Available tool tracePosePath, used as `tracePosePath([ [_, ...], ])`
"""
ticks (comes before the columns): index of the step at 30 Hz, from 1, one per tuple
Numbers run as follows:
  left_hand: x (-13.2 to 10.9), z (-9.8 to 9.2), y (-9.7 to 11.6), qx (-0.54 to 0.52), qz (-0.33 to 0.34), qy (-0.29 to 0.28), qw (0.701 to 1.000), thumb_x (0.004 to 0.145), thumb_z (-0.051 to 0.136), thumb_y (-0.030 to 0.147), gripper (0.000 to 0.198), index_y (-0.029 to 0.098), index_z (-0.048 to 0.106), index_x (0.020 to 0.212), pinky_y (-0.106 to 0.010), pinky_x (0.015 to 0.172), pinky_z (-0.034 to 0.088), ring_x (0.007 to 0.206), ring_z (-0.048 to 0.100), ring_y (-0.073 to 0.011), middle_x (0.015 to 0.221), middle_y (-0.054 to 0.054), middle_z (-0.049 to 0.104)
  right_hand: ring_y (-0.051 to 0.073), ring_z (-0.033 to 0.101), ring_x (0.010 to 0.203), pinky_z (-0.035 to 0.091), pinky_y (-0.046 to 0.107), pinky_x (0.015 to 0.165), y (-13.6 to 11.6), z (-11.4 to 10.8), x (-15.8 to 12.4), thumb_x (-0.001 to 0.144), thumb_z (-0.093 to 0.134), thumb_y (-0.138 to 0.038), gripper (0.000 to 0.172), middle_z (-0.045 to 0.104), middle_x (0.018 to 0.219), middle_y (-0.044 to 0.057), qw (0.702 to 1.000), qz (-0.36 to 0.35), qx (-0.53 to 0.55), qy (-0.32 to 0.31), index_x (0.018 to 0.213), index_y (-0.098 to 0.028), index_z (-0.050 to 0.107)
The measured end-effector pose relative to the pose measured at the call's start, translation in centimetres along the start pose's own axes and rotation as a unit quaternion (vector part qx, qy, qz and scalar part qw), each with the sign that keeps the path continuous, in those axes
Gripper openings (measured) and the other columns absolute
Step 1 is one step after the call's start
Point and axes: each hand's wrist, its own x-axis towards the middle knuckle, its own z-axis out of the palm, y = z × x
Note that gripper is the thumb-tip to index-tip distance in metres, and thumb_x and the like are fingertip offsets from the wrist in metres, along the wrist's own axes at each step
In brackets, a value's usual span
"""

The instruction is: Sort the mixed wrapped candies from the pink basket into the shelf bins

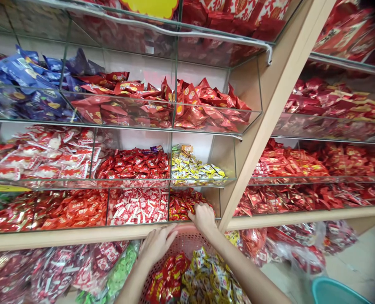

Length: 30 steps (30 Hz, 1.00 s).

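Observation:
My right hand [203, 218] reaches over the front of a low shelf bin and touches the small red-wrapped candies [182, 202]. Its fingers are bent and spread apart, with some of the tips hidden. Below, a pink perforated plastic basket [187, 237] stands against the shelf front. It holds red-wrapped candies [168, 276] on the left and yellow-and-white wrapped candies [211, 278] on the right. My left hand [157, 244] lies over the basket's left rim by the wooden shelf edge, fingers stretched out and thumb apart.
Clear-fronted bins rise in tiers, with yellow-and-white candies [195, 166] just above my right hand and red-and-white candies [139, 206] to the left. A slanted wooden post [269, 109] divides the shelves. Bagged candies [293, 249] lie underneath. A teal tub [335, 291] stands at lower right.

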Motion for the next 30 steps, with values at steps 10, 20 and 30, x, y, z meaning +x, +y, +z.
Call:
tracePosePath([
  [10,0.1,0.0,-0.1,-0.001,0.002,-0.001,1.000,0.091,0.027,0.052,0.046,0.034,0.050,0.127,-0.033,0.093,0.042,0.108,0.058,-0.0214,0.119,0.000,0.063,0.024,0.059,0.095,0.038,0.031,0.077,0.1,-0.5,-0.4,0.079,0.054,-0.034,0.025,0.067,0.094,0.012,1.000,0.016,0.019,-0.018,0.088,-0.015,0.066],
  [20,0.1,-0.1,0.0,-0.002,0.002,-0.003,1.000,0.091,0.025,0.052,0.047,0.035,0.050,0.126,-0.034,0.091,0.043,0.108,0.058,-0.0222,0.119,0.001,0.062,0.023,0.060,0.092,0.038,0.030,0.073,0.1,-0.6,-0.6,0.083,0.050,-0.039,0.029,0.068,0.092,0.012,0.998,0.022,0.037,-0.035,0.084,-0.016,0.068],
  [30,0.0,-0.1,0.1,0.009,-0.004,-0.003,1.000,0.091,0.027,0.051,0.046,0.034,0.051,0.126,-0.031,0.089,0.043,0.106,0.059,-0.0215,0.117,-0.001,0.064,0.021,0.055,0.089,0.041,0.030,0.078,0.9,-0.9,-2.4,0.086,0.052,-0.033,0.021,0.062,0.091,0.008,0.982,-0.120,0.124,0.081,0.094,-0.016,0.061],
])
